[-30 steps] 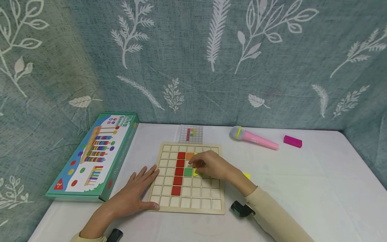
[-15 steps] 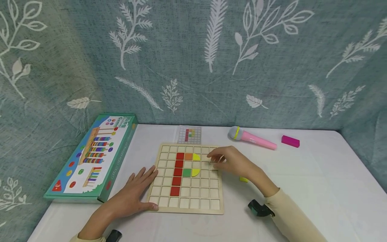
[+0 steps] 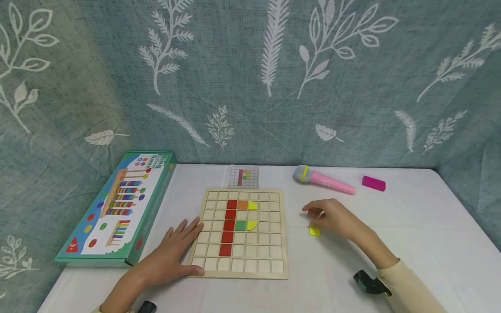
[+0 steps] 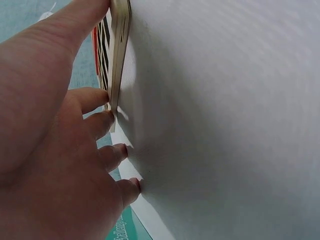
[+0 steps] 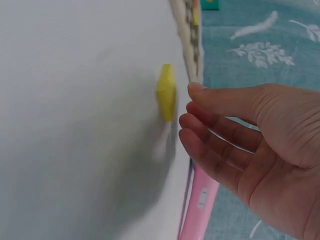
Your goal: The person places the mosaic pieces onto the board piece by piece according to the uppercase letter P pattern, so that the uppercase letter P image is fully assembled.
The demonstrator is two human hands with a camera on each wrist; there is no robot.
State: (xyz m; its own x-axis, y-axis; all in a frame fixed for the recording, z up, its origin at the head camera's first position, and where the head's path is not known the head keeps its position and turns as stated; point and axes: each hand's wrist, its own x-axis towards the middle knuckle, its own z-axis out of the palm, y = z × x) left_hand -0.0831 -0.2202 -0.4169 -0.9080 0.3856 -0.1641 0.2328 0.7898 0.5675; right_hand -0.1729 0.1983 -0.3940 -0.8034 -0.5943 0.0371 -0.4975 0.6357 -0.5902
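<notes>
My left hand [image 3: 168, 250] lies spread along the left edge of a wooden grid board [image 3: 285, 254], thumb and fingertips at its rim. The left wrist view shows the fingers reaching the board's edge [image 4: 119, 55] and the white cloth. In the board sit a column of red square tiles [image 3: 228, 225], an orange tile [image 3: 242, 204], a green tile [image 3: 240, 225] and two rounded yellow tiles [image 3: 252, 225]. My right hand [image 3: 336, 218], fingers loosely bent and holding nothing, hovers right of the board, close over a yellow tile [image 3: 314, 231] on the table. That yellow piece [image 5: 166, 95] stands apart from the fingertips.
Behind the board lies a small pattern card [image 3: 243, 177]. A pink toy microphone [image 3: 330, 181] and a magenta block [image 3: 373, 183] are at the back right. A green game box [image 3: 117, 208] stands at left, near my left hand. A patterned curtain [image 3: 235, 78] hangs behind the table.
My right hand has left the board and moved right to the yellow tile on the table. The rounded yellow tiles in the board are now uncovered. My left hand has stayed at the board.
</notes>
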